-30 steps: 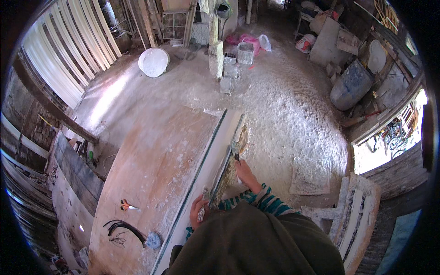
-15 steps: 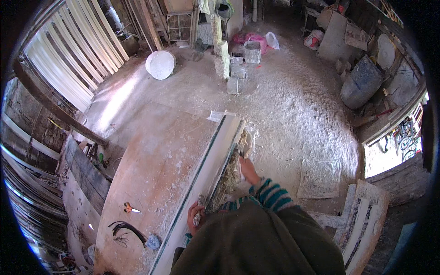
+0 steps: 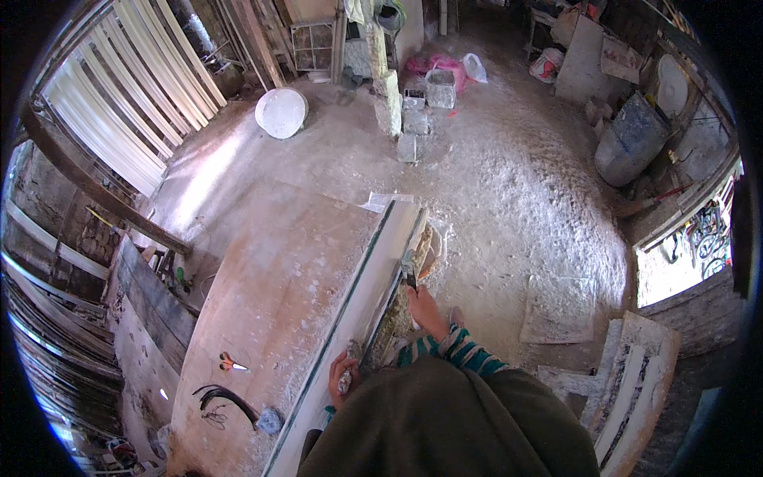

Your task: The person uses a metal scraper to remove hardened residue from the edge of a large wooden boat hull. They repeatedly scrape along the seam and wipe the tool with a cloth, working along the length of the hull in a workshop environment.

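My right hand (image 3: 427, 312) is closed round the dark handle of a putty knife (image 3: 408, 266), whose grey, plaster-smeared blade lies by the right edge of a long white moulding (image 3: 362, 274). My left hand (image 3: 338, 380), lower down the moulding's length, is closed on a rough, whitish-grey plaster-crusted object (image 3: 350, 367); its exact kind does not show. Beside the knife, a whitish, crusted container (image 3: 431, 250) shows only in part. Striped teal sleeves cover both wrists, and my dark clothing hides the moulding's near right side.
Left of the moulding stretches a brown board (image 3: 262, 278) with orange-handled scissors (image 3: 230, 362), black strips (image 3: 226, 397) and a bluish lump (image 3: 269, 420) on it. A post (image 3: 387, 103) stands ahead near grey boxes (image 3: 439, 89). A blue drum (image 3: 633, 141) and slatted wooden piece (image 3: 636, 389) are at right.
My right hand and the putty knife have come slightly nearer and to the left, along the moulding's edge. My left hand keeps its grip, and the whole view has shifted a little.
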Available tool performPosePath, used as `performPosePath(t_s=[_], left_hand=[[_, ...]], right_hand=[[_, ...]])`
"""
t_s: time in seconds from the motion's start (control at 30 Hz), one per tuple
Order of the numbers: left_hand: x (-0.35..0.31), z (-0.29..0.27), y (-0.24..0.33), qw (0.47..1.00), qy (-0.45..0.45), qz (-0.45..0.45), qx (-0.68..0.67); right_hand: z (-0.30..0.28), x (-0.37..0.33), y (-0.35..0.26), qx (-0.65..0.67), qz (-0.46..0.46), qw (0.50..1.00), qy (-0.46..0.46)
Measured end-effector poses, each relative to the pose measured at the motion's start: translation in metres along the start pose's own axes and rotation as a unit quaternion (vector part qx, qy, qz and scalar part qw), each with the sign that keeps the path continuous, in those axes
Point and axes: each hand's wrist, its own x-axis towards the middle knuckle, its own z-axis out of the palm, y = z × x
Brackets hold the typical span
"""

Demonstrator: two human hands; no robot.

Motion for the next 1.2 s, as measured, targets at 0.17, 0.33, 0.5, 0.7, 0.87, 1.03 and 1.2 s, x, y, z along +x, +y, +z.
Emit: performPosePath(t_s=[0.17,0.33,0.5,0.7,0.87,1.03,1.2], left_hand=[[-0.004,-0.002,-0.017,1.0,-0.011,0.012,-0.017],[-0.003,-0.004,-0.011,0.999,-0.038,0.014,-0.025],[-0.001,-0.01,0.006,0.999,-0.036,0.032,-0.002],[-0.001,-0.003,-0.003,0.999,-0.027,0.017,-0.039],[-0.001,-0.004,-0.007,0.997,-0.029,0.014,-0.063],[-0.004,-0.007,-0.01,0.998,-0.032,-0.01,-0.046],[-0.003,-0.005,-0.005,0.998,-0.039,-0.022,-0.046]], right_hand=[[0.005,0.011,-0.015,-0.029,-0.004,0.998,0.053],[-0.011,-0.018,-0.016,-0.042,0.004,0.999,0.01],[-0.036,0.029,-0.078,-0.033,0.024,0.999,0.024],[-0.017,-0.009,-0.028,-0.006,-0.041,0.999,0.023],[-0.008,0.006,-0.016,-0.026,-0.032,0.997,0.069],[-0.012,0.014,-0.033,-0.015,0.012,0.998,0.052],[-0.015,0.074,-0.01,-0.024,0.012,0.998,0.054]])
